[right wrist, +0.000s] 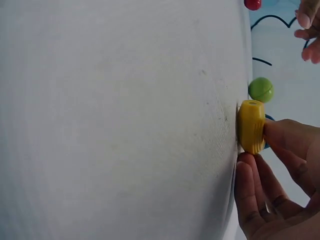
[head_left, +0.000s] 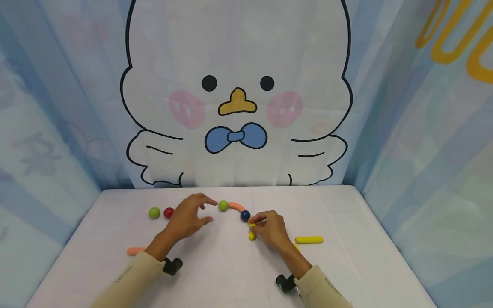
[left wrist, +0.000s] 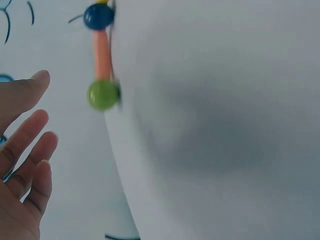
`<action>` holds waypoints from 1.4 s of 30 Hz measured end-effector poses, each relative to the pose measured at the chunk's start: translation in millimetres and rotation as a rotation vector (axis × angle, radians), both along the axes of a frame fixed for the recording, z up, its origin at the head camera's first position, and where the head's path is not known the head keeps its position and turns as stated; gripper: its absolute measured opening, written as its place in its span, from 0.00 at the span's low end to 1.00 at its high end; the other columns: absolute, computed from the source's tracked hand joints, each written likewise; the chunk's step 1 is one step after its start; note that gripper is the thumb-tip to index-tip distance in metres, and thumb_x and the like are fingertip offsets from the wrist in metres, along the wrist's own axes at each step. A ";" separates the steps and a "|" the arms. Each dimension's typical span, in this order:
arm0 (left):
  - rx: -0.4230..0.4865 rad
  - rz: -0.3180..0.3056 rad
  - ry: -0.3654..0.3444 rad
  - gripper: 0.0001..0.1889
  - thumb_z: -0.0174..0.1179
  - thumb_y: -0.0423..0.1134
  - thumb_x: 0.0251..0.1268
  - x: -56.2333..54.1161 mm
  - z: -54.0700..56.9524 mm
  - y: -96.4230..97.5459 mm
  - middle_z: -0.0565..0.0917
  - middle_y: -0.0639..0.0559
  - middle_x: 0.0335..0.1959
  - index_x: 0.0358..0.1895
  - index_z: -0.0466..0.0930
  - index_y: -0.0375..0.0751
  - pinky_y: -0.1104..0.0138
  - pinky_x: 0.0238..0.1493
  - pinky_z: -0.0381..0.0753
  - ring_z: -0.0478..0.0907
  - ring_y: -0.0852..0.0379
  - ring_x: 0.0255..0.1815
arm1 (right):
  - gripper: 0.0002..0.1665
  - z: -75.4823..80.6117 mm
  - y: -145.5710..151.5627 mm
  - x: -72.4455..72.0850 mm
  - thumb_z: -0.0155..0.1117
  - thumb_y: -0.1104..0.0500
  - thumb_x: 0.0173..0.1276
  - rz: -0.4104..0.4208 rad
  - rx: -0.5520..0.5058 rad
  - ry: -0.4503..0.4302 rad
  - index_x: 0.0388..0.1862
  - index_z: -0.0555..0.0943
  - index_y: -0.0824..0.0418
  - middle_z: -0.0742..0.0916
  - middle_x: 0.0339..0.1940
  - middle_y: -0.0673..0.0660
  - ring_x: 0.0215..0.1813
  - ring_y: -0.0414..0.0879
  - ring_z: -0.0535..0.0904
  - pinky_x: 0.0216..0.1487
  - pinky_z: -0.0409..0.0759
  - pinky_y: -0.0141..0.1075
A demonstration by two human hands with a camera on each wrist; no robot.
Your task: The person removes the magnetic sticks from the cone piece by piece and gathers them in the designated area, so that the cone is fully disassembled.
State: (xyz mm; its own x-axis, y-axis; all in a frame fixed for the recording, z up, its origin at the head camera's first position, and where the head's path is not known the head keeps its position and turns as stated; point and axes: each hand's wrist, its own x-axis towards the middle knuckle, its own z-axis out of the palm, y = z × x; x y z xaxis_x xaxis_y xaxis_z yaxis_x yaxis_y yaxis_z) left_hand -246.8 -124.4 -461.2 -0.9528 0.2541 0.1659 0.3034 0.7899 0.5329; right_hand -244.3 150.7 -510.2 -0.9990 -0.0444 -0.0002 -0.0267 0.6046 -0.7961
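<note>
My right hand (head_left: 271, 231) pinches a short yellow stick (head_left: 252, 234) between thumb and fingers, low on the table. In the right wrist view the yellow stick (right wrist: 251, 127) is seen end-on. Just beyond its far end sits a dark blue ball (head_left: 245, 215); whether they touch I cannot tell. A curved orange stick (head_left: 236, 206) runs from the blue ball to a green ball (head_left: 223, 205). Beside that green ball my left hand (head_left: 188, 217) hovers with fingers spread, holding nothing; the left wrist view shows its fingers (left wrist: 35, 160) apart from the pieces.
At the left lie another green ball (head_left: 154, 213), a red ball (head_left: 168, 213) and an orange stick (head_left: 135, 251), partly behind the left arm. A yellow stick (head_left: 309, 240) lies right of the right hand, with another yellow piece (head_left: 296, 247) mostly hidden by the wrist. A curtain (head_left: 239, 167) stands behind the table.
</note>
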 end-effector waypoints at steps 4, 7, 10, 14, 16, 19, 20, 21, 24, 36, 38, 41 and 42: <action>0.035 -0.056 -0.002 0.23 0.79 0.36 0.60 -1.5 -7.3 26.0 0.87 0.49 0.57 0.60 0.88 0.50 0.55 0.54 0.85 0.83 0.48 0.51 | 0.08 0.5 0.0 0.4 0.81 0.65 0.61 0.012 0.004 0.014 0.38 0.93 0.54 0.91 0.41 0.52 0.37 0.41 0.85 0.40 0.85 0.34; 0.065 -0.098 -0.001 0.22 0.79 0.34 0.59 -5.2 -15.0 42.0 0.88 0.48 0.54 0.58 0.89 0.48 0.57 0.53 0.85 0.82 0.50 0.48 | 0.09 0.2 -0.3 -0.1 0.81 0.65 0.61 0.011 0.005 0.012 0.39 0.93 0.53 0.91 0.41 0.52 0.37 0.41 0.85 0.42 0.85 0.35; 0.088 -0.135 -0.012 0.21 0.79 0.33 0.60 -11.6 -23.3 54.0 0.88 0.49 0.52 0.57 0.89 0.47 0.56 0.52 0.85 0.83 0.52 0.47 | 0.10 -0.5 -0.3 -0.7 0.81 0.65 0.61 0.016 0.002 0.009 0.40 0.93 0.53 0.91 0.41 0.52 0.37 0.42 0.84 0.42 0.85 0.36; 0.105 -0.168 -0.020 0.20 0.78 0.33 0.60 -21.0 -33.2 64.2 0.88 0.50 0.49 0.56 0.88 0.46 0.52 0.56 0.85 0.85 0.50 0.48 | 0.11 -0.8 0.1 -1.0 0.81 0.66 0.61 0.027 -0.007 0.018 0.42 0.93 0.54 0.92 0.41 0.53 0.38 0.42 0.86 0.43 0.86 0.36; 0.100 -0.174 -0.005 0.20 0.79 0.32 0.58 -25.0 -37.3 67.9 0.88 0.50 0.48 0.55 0.89 0.44 0.50 0.58 0.85 0.85 0.50 0.49 | 0.12 -0.9 0.2 -1.1 0.81 0.67 0.61 0.032 -0.012 0.023 0.42 0.93 0.55 0.92 0.41 0.53 0.38 0.41 0.87 0.43 0.87 0.36; 0.075 -0.172 0.023 0.18 0.79 0.31 0.57 -29.8 -42.0 72.0 0.89 0.50 0.46 0.51 0.90 0.44 0.51 0.58 0.85 0.85 0.51 0.47 | 0.13 -1.0 -0.1 -1.5 0.81 0.68 0.60 0.039 -0.016 0.025 0.43 0.92 0.56 0.93 0.42 0.53 0.38 0.41 0.87 0.43 0.88 0.35; 0.072 -0.169 0.026 0.18 0.79 0.30 0.56 -30.9 -43.0 72.8 0.89 0.51 0.45 0.51 0.91 0.44 0.52 0.57 0.85 0.85 0.52 0.46 | 0.14 -0.9 -0.5 -1.6 0.81 0.68 0.60 0.039 -0.015 0.026 0.43 0.92 0.56 0.93 0.42 0.53 0.38 0.41 0.88 0.42 0.88 0.35; 0.068 -0.169 0.033 0.17 0.79 0.30 0.56 -31.7 -44.0 73.5 0.89 0.51 0.45 0.50 0.91 0.44 0.52 0.55 0.85 0.85 0.53 0.45 | 0.14 -0.9 -0.8 -1.9 0.81 0.68 0.59 0.039 -0.012 0.026 0.43 0.92 0.57 0.93 0.42 0.53 0.38 0.41 0.88 0.42 0.88 0.35; 0.063 -0.165 0.035 0.15 0.79 0.30 0.57 -33.0 -45.0 74.3 0.89 0.51 0.43 0.48 0.91 0.44 0.54 0.53 0.85 0.85 0.55 0.43 | 0.14 0.4 -3.0 -2.6 0.82 0.66 0.59 0.031 0.005 0.023 0.44 0.92 0.58 0.92 0.40 0.54 0.37 0.41 0.87 0.40 0.87 0.34; 0.090 -0.186 -0.028 0.16 0.76 0.27 0.59 -31.5 -42.6 73.0 0.90 0.50 0.44 0.50 0.90 0.42 0.53 0.58 0.85 0.85 0.52 0.46 | 0.09 12.1 -10.5 0.7 0.84 0.61 0.59 0.043 0.130 -0.070 0.37 0.91 0.53 0.87 0.29 0.48 0.35 0.43 0.81 0.38 0.77 0.34; 0.091 -0.189 -0.036 0.16 0.76 0.26 0.59 -31.7 -42.3 72.2 0.90 0.50 0.45 0.50 0.90 0.42 0.53 0.58 0.85 0.86 0.52 0.47 | 0.09 15.2 -8.6 4.4 0.84 0.61 0.60 0.058 0.129 -0.090 0.37 0.91 0.52 0.87 0.29 0.48 0.36 0.44 0.80 0.39 0.77 0.35; 0.087 -0.190 -0.054 0.16 0.76 0.26 0.60 -31.8 -41.4 71.5 0.90 0.50 0.45 0.50 0.89 0.42 0.53 0.59 0.84 0.85 0.52 0.47 | 0.09 20.2 -2.8 8.8 0.83 0.60 0.60 0.060 0.118 -0.076 0.38 0.91 0.50 0.88 0.30 0.47 0.36 0.44 0.81 0.40 0.77 0.36; 0.084 -0.191 -0.059 0.16 0.76 0.26 0.60 -31.7 -41.1 71.3 0.90 0.50 0.45 0.51 0.89 0.43 0.53 0.59 0.84 0.85 0.53 0.47 | 0.09 22.0 -0.2 10.1 0.83 0.60 0.60 0.056 0.112 -0.068 0.38 0.91 0.50 0.88 0.31 0.47 0.37 0.44 0.81 0.40 0.78 0.37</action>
State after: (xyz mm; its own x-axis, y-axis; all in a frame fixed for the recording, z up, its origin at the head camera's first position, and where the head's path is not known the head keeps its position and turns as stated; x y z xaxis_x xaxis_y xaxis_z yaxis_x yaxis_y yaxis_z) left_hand -278.5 -53.1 -502.3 -0.8976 0.4183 0.1390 0.4092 0.6736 0.6155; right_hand -234.2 150.6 -488.2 -0.9924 -0.0964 -0.0762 -0.0114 0.6891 -0.7245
